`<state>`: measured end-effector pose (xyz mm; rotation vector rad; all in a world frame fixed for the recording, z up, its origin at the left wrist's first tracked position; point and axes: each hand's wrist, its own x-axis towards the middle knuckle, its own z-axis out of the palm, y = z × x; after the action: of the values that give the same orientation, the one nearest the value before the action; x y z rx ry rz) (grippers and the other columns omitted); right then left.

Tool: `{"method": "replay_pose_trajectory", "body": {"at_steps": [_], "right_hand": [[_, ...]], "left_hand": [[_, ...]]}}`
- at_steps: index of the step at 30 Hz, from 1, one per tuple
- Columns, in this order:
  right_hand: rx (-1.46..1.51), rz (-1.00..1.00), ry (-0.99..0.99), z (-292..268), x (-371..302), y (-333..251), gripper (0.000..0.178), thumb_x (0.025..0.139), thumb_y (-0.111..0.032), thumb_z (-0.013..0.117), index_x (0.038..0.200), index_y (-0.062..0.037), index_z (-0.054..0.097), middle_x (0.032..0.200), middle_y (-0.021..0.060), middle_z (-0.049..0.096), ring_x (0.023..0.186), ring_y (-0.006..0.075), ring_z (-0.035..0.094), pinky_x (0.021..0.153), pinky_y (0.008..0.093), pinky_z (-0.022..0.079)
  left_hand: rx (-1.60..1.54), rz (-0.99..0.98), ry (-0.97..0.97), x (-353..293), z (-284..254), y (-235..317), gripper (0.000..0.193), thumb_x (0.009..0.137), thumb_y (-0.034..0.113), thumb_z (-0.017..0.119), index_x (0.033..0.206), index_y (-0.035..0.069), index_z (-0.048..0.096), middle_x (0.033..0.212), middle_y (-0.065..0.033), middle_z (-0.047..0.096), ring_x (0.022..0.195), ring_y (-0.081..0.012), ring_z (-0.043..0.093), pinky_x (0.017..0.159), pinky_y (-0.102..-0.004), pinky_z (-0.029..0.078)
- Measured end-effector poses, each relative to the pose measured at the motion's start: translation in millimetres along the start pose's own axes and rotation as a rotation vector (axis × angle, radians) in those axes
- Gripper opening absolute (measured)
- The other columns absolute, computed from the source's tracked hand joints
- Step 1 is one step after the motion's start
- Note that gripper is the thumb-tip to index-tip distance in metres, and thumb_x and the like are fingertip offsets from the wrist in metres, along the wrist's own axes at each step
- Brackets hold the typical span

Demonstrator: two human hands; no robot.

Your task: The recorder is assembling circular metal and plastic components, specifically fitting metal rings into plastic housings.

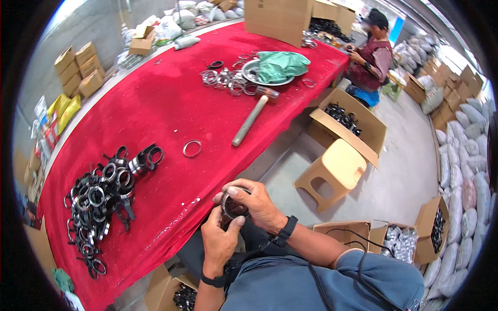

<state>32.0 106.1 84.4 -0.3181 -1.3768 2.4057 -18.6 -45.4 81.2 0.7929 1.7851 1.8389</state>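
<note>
A round black ring-shaped part (225, 205) is held between both my hands, just off the near edge of the red-covered table (171, 186). My left hand (219, 242) grips it from below with thumb and fingers. From the far right side, my right hand (262, 206) closes round its upper rim, with the thumb across the top. My fingers cover much of the ring. Beyond my hands, a single thin metal ring (185, 151) lies on the cloth. A heap of black rings with metal bands (96, 196) spreads over the table to the left.
Farther along lie a hammer (250, 121), several metal rings (228, 80) and a basin (252, 78) with a green bag (282, 66). On the right stand a yellow stool (340, 163) and a carton of black parts (373, 150). A co-worker (371, 54) is at the table's far end.
</note>
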Motion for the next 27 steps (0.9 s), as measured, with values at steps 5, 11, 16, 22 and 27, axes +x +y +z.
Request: {"method": "replay_pose_trajectory", "body": {"at_steps": [5, 11, 16, 22, 27], "right_hand": [[0.013, 0.009, 0.047, 3, -1, 13, 0.032, 0.106, -0.028, 0.072, 0.119, 0.0015, 0.073, 0.106, 0.0108, 0.080, 0.088, 0.0109, 0.072, 0.078, 0.0255, 0.060], [-0.066, 0.011, 0.024, 12, -5, 15, 0.032, 0.103, -0.027, 0.073, 0.115, 0.0028, 0.070, 0.107, 0.0155, 0.079, 0.093, 0.0188, 0.076, 0.084, 0.0319, 0.062], [-0.007, 0.005, 0.000, 2, -4, 15, 0.038, 0.100, -0.033, 0.074, 0.117, 0.0016, 0.069, 0.108, 0.0191, 0.079, 0.093, 0.0250, 0.079, 0.084, 0.0387, 0.067], [0.223, -0.114, -0.248, -11, 10, 26, 0.057, 0.109, -0.049, 0.055, 0.134, 0.0003, 0.065, 0.131, 0.0221, 0.071, 0.123, 0.0330, 0.069, 0.109, 0.0493, 0.054], [0.297, -0.096, -0.240, -15, 7, 30, 0.057, 0.112, -0.046, 0.052, 0.137, 0.0046, 0.062, 0.134, 0.0237, 0.069, 0.127, 0.0305, 0.067, 0.109, 0.0439, 0.055]], "left_hand": [[-0.148, -0.043, -0.005, -2, -3, -13, 0.034, 0.103, 0.011, 0.073, 0.131, -0.006, 0.063, 0.124, -0.0106, 0.072, 0.112, -0.0179, 0.069, 0.102, -0.0324, 0.052], [-0.114, -0.042, 0.111, -13, 0, -4, 0.034, 0.099, 0.002, 0.070, 0.131, -0.008, 0.065, 0.121, -0.0120, 0.074, 0.114, -0.0186, 0.071, 0.101, -0.0346, 0.055], [-0.166, -0.006, 0.024, -8, -10, -15, 0.034, 0.106, 0.018, 0.069, 0.128, -0.006, 0.066, 0.114, -0.0095, 0.076, 0.103, -0.0136, 0.069, 0.093, -0.0312, 0.056], [0.294, 0.154, 0.119, -8, -13, 7, 0.031, 0.096, 0.014, 0.081, 0.120, -0.003, 0.071, 0.101, -0.0155, 0.075, 0.094, -0.0220, 0.074, 0.085, -0.0351, 0.058], [0.545, 0.405, 0.181, -7, -16, 6, 0.039, 0.093, 0.025, 0.086, 0.120, 0.000, 0.073, 0.101, -0.0150, 0.075, 0.088, -0.0256, 0.073, 0.080, -0.0349, 0.056]]}}
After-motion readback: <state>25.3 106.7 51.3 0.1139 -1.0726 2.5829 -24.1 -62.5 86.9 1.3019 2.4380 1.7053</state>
